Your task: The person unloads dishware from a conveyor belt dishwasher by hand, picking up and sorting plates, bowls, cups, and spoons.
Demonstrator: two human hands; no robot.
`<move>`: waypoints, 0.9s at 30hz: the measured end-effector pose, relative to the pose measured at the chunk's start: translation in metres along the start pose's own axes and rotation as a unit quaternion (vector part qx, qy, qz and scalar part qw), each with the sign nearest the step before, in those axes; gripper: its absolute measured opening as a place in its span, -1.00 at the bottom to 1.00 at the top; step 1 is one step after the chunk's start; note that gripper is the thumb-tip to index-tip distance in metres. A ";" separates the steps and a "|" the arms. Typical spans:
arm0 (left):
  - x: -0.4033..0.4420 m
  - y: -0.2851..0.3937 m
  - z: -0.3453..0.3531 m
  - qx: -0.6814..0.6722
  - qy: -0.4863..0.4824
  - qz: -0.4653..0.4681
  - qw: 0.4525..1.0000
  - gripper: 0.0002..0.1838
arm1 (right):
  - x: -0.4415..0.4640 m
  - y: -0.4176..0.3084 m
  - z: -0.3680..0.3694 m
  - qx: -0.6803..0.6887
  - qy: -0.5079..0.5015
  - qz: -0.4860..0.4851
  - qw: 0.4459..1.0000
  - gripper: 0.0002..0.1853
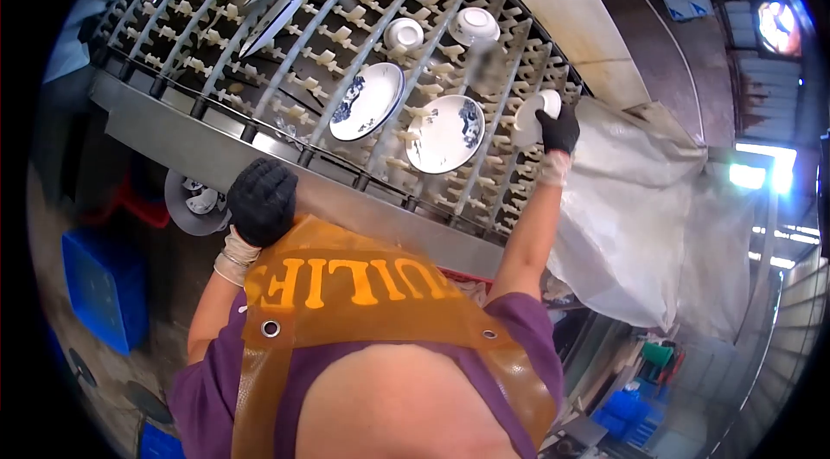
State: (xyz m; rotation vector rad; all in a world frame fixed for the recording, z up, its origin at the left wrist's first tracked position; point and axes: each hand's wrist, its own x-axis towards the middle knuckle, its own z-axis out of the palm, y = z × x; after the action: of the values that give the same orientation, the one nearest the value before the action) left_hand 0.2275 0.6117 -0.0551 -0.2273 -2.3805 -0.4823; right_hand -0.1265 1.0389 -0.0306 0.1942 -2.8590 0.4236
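Observation:
At the right end of the conveyor rack, my right hand (pixel 560 129), in a black glove, is closed on a white bowl (pixel 538 110) among the pegs. My left hand (pixel 262 201), also black-gloved, is curled closed beside the conveyor's metal front edge (pixel 363 215); whatever it holds, if anything, is hidden. Nearest to it, lower down, is a grey round basin (pixel 183 204) with patterned dishes inside. Two blue-patterned white plates, one on the left (pixel 368 102) and one on the right (pixel 445 136), lean on the pegs between my hands.
Small white bowls (pixel 404 33) and another bowl (pixel 475 25) sit farther back on the pegged conveyor (pixel 311 35). More plates (pixel 275 18) stand edge-on at the left. A plastic sheet (pixel 631 208) hangs at the right. A blue crate (pixel 105 290) is on the floor at left.

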 end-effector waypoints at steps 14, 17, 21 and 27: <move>0.000 0.024 0.018 0.000 -0.018 0.002 1.000 -0.79 | -0.065 -0.114 0.001 -0.089 -0.019 -0.360 0.929 -0.79; -0.003 0.027 0.022 -0.005 -0.002 0.004 1.000 -0.80 | -0.058 -0.078 0.013 -0.063 0.085 -0.258 0.960 -0.50; -0.004 0.034 0.026 0.021 -0.008 -0.010 1.000 -0.81 | -0.048 0.022 0.032 -0.014 0.166 -0.062 0.984 -0.31; -0.007 0.041 0.033 0.007 -0.013 -0.010 1.000 -0.79 | -0.045 0.095 0.043 -0.084 0.105 0.199 0.971 -0.34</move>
State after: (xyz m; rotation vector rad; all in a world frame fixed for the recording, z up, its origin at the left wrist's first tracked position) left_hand 0.2253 0.6619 -0.0715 -0.2044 -2.4129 -0.4760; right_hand -0.1088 1.1204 -0.1075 -0.4350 -2.6960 0.2514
